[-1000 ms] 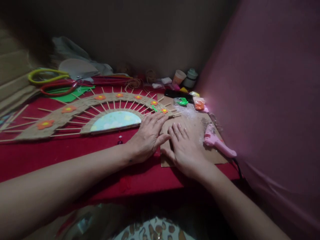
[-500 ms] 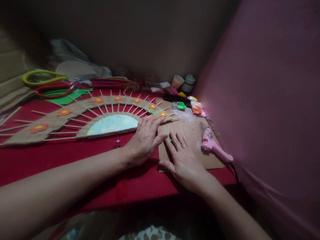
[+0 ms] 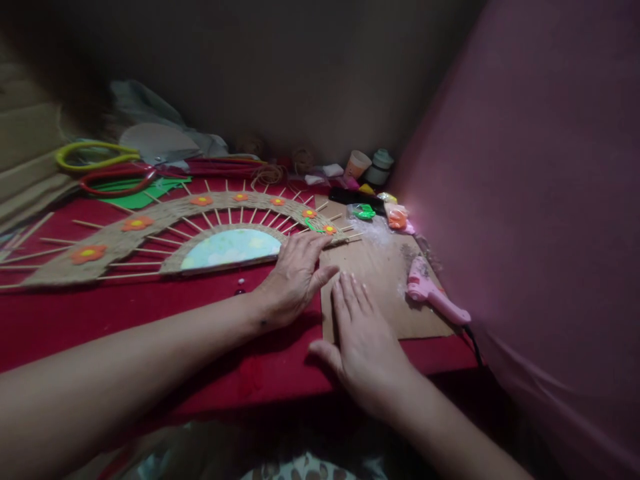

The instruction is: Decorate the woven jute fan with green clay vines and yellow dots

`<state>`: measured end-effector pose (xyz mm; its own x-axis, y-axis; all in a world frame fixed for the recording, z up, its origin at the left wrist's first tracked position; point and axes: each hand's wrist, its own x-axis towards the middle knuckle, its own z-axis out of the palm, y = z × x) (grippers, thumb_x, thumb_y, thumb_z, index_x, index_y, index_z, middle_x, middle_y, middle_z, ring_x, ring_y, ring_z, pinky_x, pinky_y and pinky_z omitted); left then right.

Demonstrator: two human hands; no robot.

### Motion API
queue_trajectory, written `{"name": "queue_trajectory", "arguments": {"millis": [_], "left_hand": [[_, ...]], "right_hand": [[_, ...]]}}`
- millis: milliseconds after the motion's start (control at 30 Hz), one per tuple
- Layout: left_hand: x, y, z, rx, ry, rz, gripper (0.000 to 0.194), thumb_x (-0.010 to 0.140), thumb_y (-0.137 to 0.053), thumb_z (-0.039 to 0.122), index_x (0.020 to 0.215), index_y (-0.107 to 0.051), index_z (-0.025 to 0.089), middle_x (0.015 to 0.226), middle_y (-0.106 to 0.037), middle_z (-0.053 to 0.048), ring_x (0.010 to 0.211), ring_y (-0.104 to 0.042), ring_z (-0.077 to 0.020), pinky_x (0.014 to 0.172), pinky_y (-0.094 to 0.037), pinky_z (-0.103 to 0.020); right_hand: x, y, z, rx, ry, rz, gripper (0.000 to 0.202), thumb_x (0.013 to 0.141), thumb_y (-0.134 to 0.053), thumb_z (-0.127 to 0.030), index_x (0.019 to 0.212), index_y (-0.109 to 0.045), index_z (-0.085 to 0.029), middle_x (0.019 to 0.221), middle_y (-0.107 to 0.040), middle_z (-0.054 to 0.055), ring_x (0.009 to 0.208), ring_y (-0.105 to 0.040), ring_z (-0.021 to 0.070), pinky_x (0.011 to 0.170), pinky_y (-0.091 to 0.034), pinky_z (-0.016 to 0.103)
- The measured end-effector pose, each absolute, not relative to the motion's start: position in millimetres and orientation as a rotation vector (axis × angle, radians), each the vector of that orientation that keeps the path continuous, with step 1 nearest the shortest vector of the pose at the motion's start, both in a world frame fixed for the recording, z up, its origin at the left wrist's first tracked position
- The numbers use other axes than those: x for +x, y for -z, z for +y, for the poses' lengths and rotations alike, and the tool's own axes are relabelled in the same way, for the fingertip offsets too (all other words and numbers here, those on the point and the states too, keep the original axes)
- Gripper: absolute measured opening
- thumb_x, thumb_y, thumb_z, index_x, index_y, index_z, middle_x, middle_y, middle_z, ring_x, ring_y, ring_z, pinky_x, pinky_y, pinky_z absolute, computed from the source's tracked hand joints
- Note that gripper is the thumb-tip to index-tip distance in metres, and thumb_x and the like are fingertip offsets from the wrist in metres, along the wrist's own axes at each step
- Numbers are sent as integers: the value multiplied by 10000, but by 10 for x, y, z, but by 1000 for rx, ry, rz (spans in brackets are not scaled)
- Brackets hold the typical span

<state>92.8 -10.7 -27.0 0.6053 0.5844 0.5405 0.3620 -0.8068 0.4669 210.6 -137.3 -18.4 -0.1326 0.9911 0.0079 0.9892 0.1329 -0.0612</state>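
My right hand (image 3: 365, 333) lies flat on a cardboard sheet (image 3: 395, 267), fingers stretched forward and thumb out to the left. Whatever is under its fingers is hidden. My left hand (image 3: 295, 277) rests with fingers extended at the lower right end of a fan-shaped craft piece (image 3: 170, 263), its thumb close to my right fingertips. The piece has thin sticks, a woven twine band (image 3: 180, 207) and a pale blue half-round centre (image 3: 230, 248). Orange clay flowers (image 3: 137, 223) with yellow middles sit along the band, and a green curl (image 3: 313, 225) shows near its right end.
A pink glue gun (image 3: 430, 293) lies on the cardboard's right side. Behind are clay packets (image 3: 397, 217), a paper cup (image 3: 357, 163) and a small bottle (image 3: 380, 167). Large scissors (image 3: 117, 177) lie at the back left on green sheets. Red cloth (image 3: 200, 347) covers the table.
My right hand has slid slightly toward me, its fingers closer together. The green bit seen at its fingers is now out of sight. My left hand stays at the fan's end.
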Motion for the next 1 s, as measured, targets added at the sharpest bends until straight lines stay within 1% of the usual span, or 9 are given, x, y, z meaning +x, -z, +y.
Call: {"name": "queue_trajectory", "arguments": {"millis": [133,267,333,500,567,733,800,900,1000], "left_hand": [[945,270,-115,2516,-1016,742,438,946,-321,414,1258,-454,136,1287,-496,-142,1220,-407,-263,1053,-306,-466],[934,267,-110,2504,-997,771,454,943,-321,436,1261,-456,142,1289,-494,-140,1218,-405,-266,1049,-305,-481],[923,260,-110,2504,-994,788,466,943,-317,445,1260,-459,134,1290,-492,-144,1221,-402,-267,1050,-301,-480],[923,243,-116,2512,-986,795,484,943,-318,431,1266,-459,100,1280,-492,-157,1211,-400,-276,1050,-300,-473],[930,244,-113,2516,-992,777,480,942,-320,427,1271,-454,104,1282,-491,-156,1209,-399,-279,1048,-300,-479],[928,254,-99,2509,-999,784,460,939,-326,437,1274,-451,147,1279,-494,-136,1212,-404,-275,1048,-297,-479],[923,251,-97,2508,-993,804,468,941,-322,437,1270,-457,133,1278,-493,-143,1207,-406,-276,1045,-298,-475],[924,246,-98,2521,-993,808,502,945,-314,438,1269,-463,85,1281,-487,-170,1203,-403,-285,1043,-295,-472],[932,253,-95,2529,-1005,787,515,947,-305,452,1271,-462,84,1281,-489,-169,1200,-402,-285,1036,-300,-476]], "right_hand": [[2060,234,-1453,-2027,-62,-2322,926,844,-373,-664,1415,-257,57,1491,-113,270,1390,-61,368,1128,-197,526],[2182,123,-1123,-2075,-71,-2296,852,891,-373,-588,1414,-237,71,1485,-156,274,1394,-95,354,1138,-168,514],[2210,92,-1062,-2065,-68,-2298,836,901,-343,-587,1415,-243,65,1487,-163,267,1398,-104,344,1139,-164,511],[2087,180,-1333,-2008,-95,-2379,946,836,-396,-665,1431,-209,47,1504,-71,239,1397,-40,362,1136,-158,532],[2074,200,-1350,-2005,-91,-2362,949,839,-387,-667,1433,-195,48,1507,-55,238,1399,-22,352,1139,-155,524],[2182,120,-1083,-2054,-110,-2304,871,892,-324,-613,1425,-204,66,1496,-126,264,1402,-53,336,1143,-144,509],[2170,106,-1095,-2054,-123,-2318,878,884,-344,-618,1426,-212,61,1496,-130,261,1401,-52,346,1142,-144,515],[2096,139,-1245,-2032,-145,-2366,942,841,-407,-652,1437,-187,44,1507,-72,242,1397,-17,366,1138,-152,528],[2082,160,-1272,-2033,-158,-2372,914,861,-371,-642,1444,-167,32,1514,-54,226,1399,11,357,1141,-139,525]]}}
